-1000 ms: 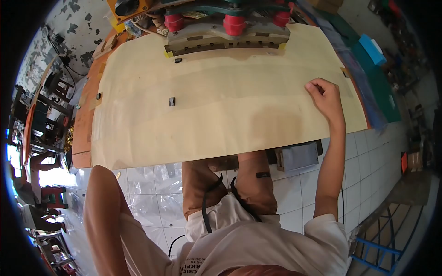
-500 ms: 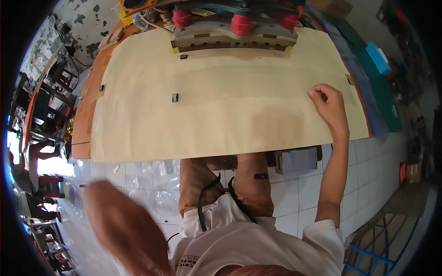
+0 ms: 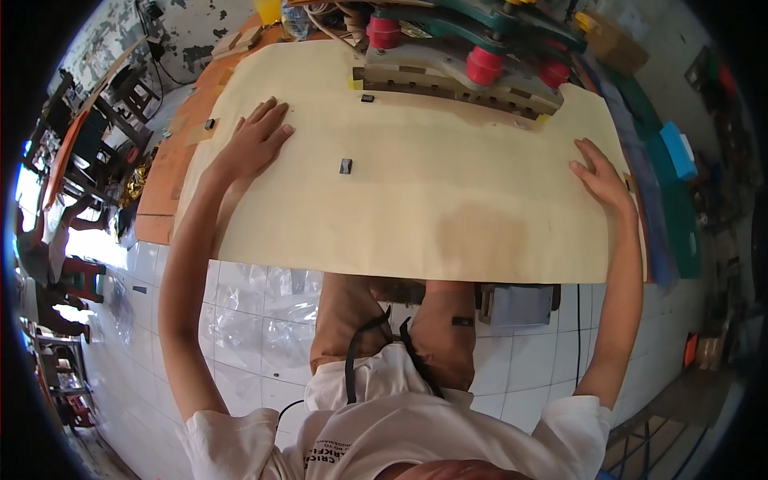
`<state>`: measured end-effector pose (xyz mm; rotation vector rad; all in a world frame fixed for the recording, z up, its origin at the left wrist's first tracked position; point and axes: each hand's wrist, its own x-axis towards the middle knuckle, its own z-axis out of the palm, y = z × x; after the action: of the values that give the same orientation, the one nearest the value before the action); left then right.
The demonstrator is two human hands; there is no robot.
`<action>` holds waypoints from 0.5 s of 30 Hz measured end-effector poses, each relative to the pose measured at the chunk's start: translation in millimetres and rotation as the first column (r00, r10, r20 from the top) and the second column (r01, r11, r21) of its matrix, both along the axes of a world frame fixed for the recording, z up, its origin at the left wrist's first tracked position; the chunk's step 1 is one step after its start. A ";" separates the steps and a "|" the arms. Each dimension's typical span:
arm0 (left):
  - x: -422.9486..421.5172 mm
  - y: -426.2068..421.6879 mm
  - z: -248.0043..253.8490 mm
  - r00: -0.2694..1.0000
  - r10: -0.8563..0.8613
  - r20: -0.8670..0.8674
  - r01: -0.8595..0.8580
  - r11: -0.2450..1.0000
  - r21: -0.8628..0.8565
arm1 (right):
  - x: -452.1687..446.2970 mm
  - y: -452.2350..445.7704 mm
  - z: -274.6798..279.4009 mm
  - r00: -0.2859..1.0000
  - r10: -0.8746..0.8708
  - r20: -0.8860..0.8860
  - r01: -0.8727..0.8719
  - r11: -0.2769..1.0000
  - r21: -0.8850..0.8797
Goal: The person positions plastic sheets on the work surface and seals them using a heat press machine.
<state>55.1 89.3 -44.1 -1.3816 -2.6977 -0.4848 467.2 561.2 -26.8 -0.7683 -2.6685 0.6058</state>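
Observation:
A large pale yellow sheet (image 3: pixel 400 208) covers most of the table in front of me. My left hand (image 3: pixel 254 142) lies flat on its left part, fingers stretched out. Over the right part rests my right hand (image 3: pixel 602 176), thumb and fingers apart, holding nothing. A small dark block (image 3: pixel 346 166) sits on the sheet between my hands. Another small black block (image 3: pixel 367 98) is close to the machine, and a third black piece (image 3: pixel 210 124) lies by the sheet's left edge.
A green machine (image 3: pixel 480 32) with red knobs and a long metal bar stands at the table's back. Orange table top (image 3: pixel 156 204) shows on the left. A blue box (image 3: pixel 678 150) is at the right. Clear plastic (image 3: pixel 248 312) lies on the tiled floor.
My left hand has come up from beside my body onto the sheet. My right hand has opened from its curled pose. The view has turned, so the table appears shifted and tilted.

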 end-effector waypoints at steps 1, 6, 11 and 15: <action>0.7 0.8 1.2 1.000 0.007 0.000 -0.007 1.000 0.003 | -1.0 -0.8 1.7 1.000 0.007 0.000 -0.007 1.000 0.003; 2.3 0.6 4.4 0.986 -0.162 -0.033 0.166 0.967 0.192 | 0.3 -2.4 10.7 0.998 0.053 0.027 -0.055 0.994 0.098; 12.0 0.8 27.5 0.974 -0.221 -0.050 0.226 0.962 0.151 | 1.4 -3.1 11.5 0.997 0.077 -0.023 -0.075 0.994 0.081; 2.1 3.1 21.6 0.960 -0.280 -0.001 0.275 0.943 0.190 | 1.7 -10.3 21.4 0.996 0.055 0.064 -0.061 0.994 0.087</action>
<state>57.2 92.5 -22.5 -1.7156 -2.4076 -0.7623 468.8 550.9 -5.4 -0.6982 -2.7618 0.4809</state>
